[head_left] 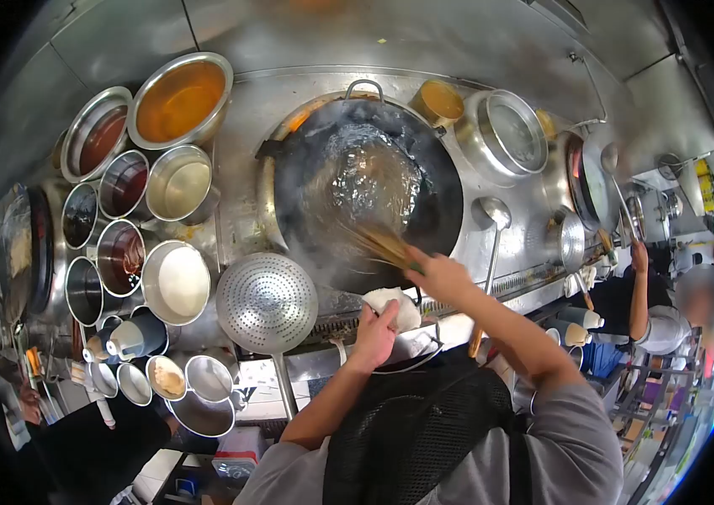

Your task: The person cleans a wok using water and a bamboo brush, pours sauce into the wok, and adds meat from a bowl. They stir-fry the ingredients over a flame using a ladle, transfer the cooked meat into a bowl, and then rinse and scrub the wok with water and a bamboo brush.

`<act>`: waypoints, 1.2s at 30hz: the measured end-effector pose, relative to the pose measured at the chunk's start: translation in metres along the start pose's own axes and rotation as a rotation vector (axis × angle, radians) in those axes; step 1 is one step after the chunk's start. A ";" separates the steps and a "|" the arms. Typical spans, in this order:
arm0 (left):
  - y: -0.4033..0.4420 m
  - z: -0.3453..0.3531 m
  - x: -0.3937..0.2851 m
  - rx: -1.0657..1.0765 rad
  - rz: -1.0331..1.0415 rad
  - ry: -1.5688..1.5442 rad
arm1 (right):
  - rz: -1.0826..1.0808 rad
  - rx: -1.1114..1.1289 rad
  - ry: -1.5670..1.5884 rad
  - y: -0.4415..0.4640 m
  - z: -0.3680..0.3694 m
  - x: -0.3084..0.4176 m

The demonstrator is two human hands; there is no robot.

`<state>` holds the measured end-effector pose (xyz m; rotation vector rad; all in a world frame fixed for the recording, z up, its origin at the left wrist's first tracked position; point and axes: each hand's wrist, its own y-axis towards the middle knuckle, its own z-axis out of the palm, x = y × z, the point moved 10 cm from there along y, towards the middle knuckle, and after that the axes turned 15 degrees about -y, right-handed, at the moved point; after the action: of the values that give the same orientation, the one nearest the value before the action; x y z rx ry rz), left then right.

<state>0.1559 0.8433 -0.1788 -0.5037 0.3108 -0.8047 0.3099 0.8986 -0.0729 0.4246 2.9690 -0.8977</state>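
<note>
A large black wok (437, 210) sits on the stove with bubbling, steaming liquid (365, 172) inside. My right hand (441, 279) is closed round a bamboo brush (380, 246), whose blurred bristles reach into the near side of the wok. At the wok's near rim, my left hand (378, 332) grips a folded white cloth (396, 308). Left of that hand lies a round perforated strainer (267, 301), its handle pointing toward me.
Metal pots of sauces and powders (176, 282) crowd the left, below a bowl of orange liquid (180, 103). A ladle (494, 215) and stacked steel pots (512, 130) stand right. Co-workers are at both sides, one arm (640, 290) holding a ladle.
</note>
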 end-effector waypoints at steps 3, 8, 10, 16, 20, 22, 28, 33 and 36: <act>0.000 -0.005 0.002 -0.023 -0.025 -0.054 | 0.161 0.015 -0.317 0.011 0.007 -0.089; 0.005 -0.016 0.006 -0.007 -0.053 -0.050 | 0.115 -0.336 -0.149 0.131 -0.051 -0.072; 0.004 -0.008 0.004 0.024 -0.055 -0.047 | 0.160 -0.253 0.106 0.161 -0.042 -0.019; 0.004 0.002 0.000 -0.031 0.057 0.057 | -0.086 -0.347 0.382 0.109 -0.003 0.036; 0.027 -0.014 0.005 -0.122 0.195 0.191 | -0.254 -0.108 0.142 0.046 0.008 -0.012; 0.035 -0.019 0.003 -0.159 0.274 0.257 | -0.175 -0.008 -0.154 0.020 -0.004 -0.058; 0.040 -0.025 0.002 -0.175 0.283 0.315 | -0.048 -0.436 -0.267 0.146 -0.089 -0.124; 0.027 -0.024 0.007 -0.156 0.262 0.329 | -0.117 -0.235 0.237 0.167 -0.034 -0.015; 0.035 -0.024 0.001 -0.253 0.262 0.367 | -0.274 -0.239 0.274 0.122 -0.018 0.008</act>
<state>0.1671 0.8554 -0.2184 -0.5364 0.8089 -0.6014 0.3348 1.0081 -0.1251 0.1448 3.3924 -0.5187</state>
